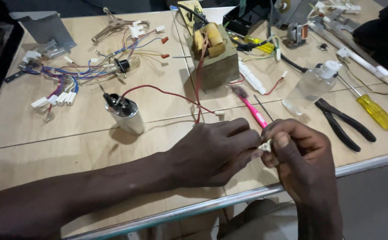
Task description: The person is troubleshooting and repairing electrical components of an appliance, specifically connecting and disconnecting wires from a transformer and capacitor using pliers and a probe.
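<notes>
left hand [216, 151]: we are resting it low over the table [69, 146], just in front of the transformer [214, 55], fingertips pinched on one side of a small white connector [265, 145]; the wrist is lying flat, likely to steady the part.
right hand [298, 153]: we are curling thumb and forefinger tight on the connector's other side, so it is being held in the air between both hands, near the table's front edge.
pink toothbrush [251, 106]: it is lying between the transformer and our hands, its handle end passing behind the right fingers, within easy reach.
capacitor [125, 113]: it is lying left of the transformer, joined to it by a red wire [167, 93].
pliers [345, 124], yellow screwdriver [376, 111], clear bottle [311, 86]: these are lying right of the transformer, on the right hand's side.
wire harness [78, 73]: it is sprawling well left of the transformer, apart from the hands.
</notes>
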